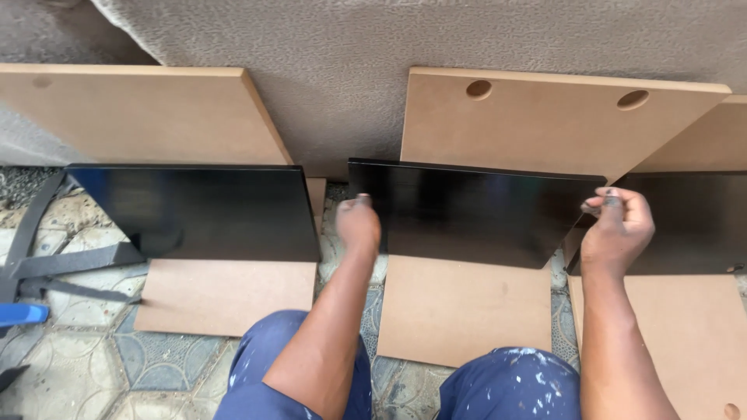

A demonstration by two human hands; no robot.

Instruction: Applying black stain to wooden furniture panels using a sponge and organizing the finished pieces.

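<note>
Squatting over a patterned tile floor, knees in paint-flecked blue trousers. Middle glossy black panel held at both side edges: left hand closed on its left edge, fingers curled over the rim; right hand pinching the upper right corner, fingertips dark-stained. Both grips look firm, neither hand open.

The panel stands tilted, top edge against a bare fibreboard panel with two round holes, which leans on a rough plastered wall; its lower edge sits on a fibreboard sheet lying flat. Similar black panels to the left and right, each on its own board, apart from the middle one.

Judged step: setting or adjusting the black panel in the row. The surface looks wet-glossy, so any move calls for edge-only contact, level lift, no brushing the neighbours
</note>
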